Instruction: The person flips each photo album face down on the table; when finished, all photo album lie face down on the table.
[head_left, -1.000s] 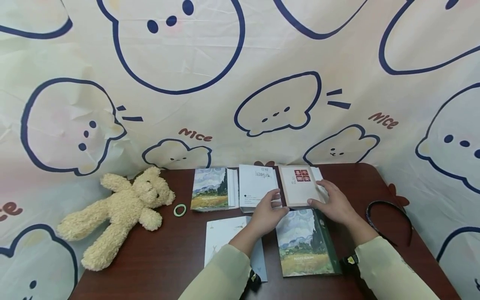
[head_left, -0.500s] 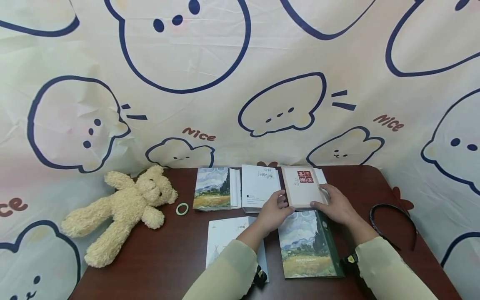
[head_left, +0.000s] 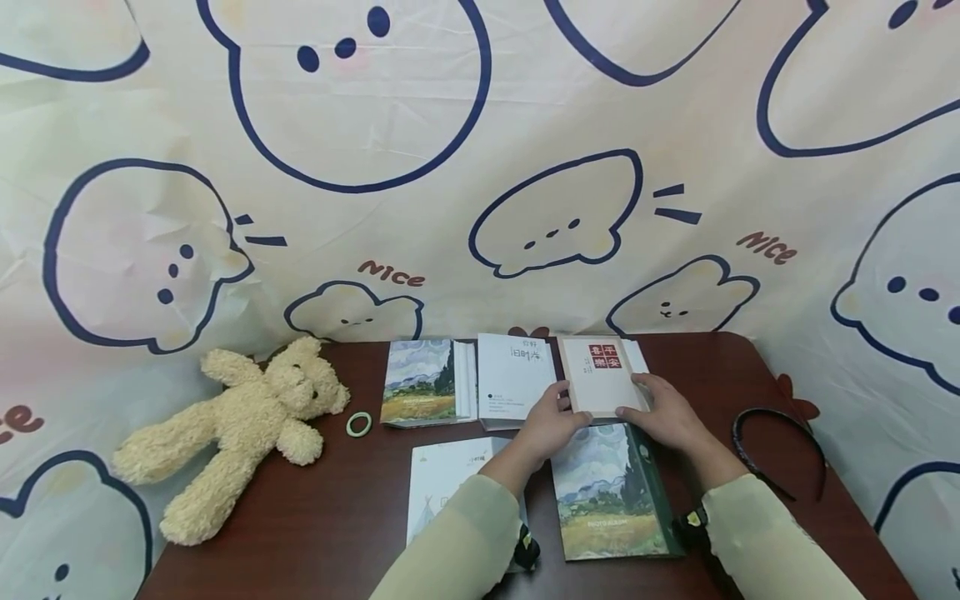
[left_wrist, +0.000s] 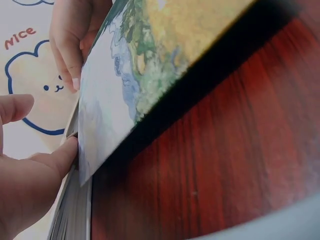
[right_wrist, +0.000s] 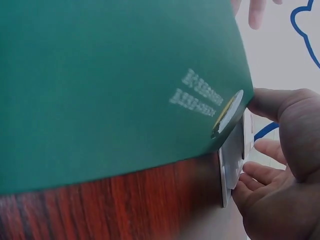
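Note:
A small cream book (head_left: 600, 382) with red square characters lies over a white-edged book (head_left: 636, 357) at the back right of the table. My left hand (head_left: 546, 427) holds its left side, thumb near the front corner. On the opposite side my right hand (head_left: 670, 414) grips it, fingers along the right edge and thumb at the front. Directly in front of it lies a photo album (head_left: 600, 500) with a painted landscape cover and a green spine. That green spine (right_wrist: 115, 95) fills much of the right wrist view.
A white-covered book (head_left: 517, 383) and another painted album (head_left: 418, 379) stand in the back row. A pale booklet (head_left: 442, 479) lies partly under my left sleeve. Left are a teddy bear (head_left: 251, 425) and a green ring (head_left: 358, 424); right, a black headband (head_left: 780, 414).
My left hand has moved right, from near the white-covered book to the cream book's left edge. The right hand stays at the cream book, its fingers now closer along the edge.

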